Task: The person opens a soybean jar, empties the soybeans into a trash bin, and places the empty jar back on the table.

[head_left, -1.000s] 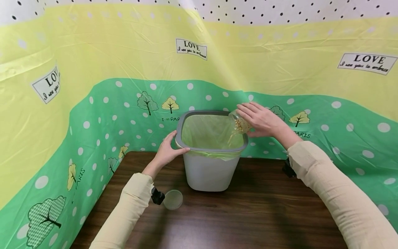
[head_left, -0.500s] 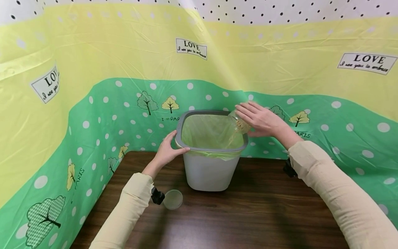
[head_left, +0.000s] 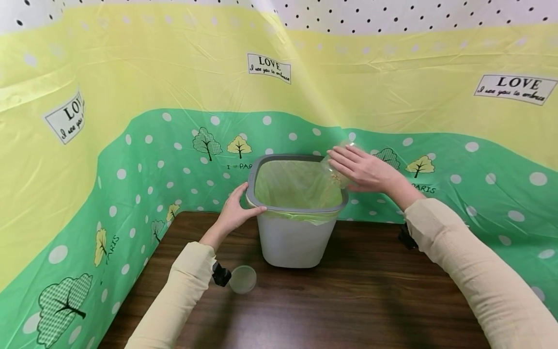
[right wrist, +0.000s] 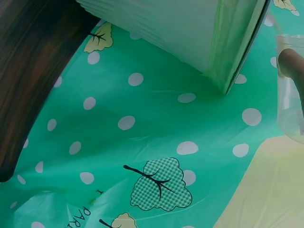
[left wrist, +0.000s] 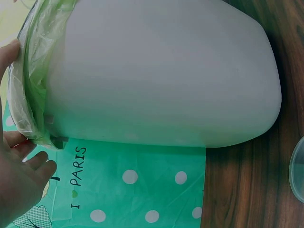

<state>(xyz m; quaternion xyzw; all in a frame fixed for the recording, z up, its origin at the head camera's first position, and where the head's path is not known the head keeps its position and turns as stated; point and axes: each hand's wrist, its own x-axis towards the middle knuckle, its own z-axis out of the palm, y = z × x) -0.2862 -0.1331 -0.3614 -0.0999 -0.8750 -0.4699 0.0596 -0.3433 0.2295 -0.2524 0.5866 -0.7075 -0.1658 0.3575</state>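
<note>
A grey-white trash can [head_left: 296,245] with a darker grey rim stands on the table, lined with a thin green bag [head_left: 287,182]. My left hand [head_left: 231,213] grips its rim at the left front corner, thumb over the front edge and fingers along the side. Above the right side of the opening, my right hand [head_left: 368,170] holds a clear jar [head_left: 333,169] tipped mouth-down toward the can. Small tan beans [head_left: 335,179] show near the jar's mouth, and a faint stream falls into the bag. The right wrist view shows the jar's clear wall [right wrist: 287,107] beside the thumb.
A round clear lid [head_left: 242,279] lies on the dark wooden table [head_left: 348,310], left of the can's base and close to the left wrist camera [head_left: 221,275]. A patterned green and yellow curtain [head_left: 174,87] hangs behind and at the left.
My right hand has tipped the jar further, its base rising behind the fingers. Fewer beans show in it and the falling stream is fainter. My left hand stays on the rim.
</note>
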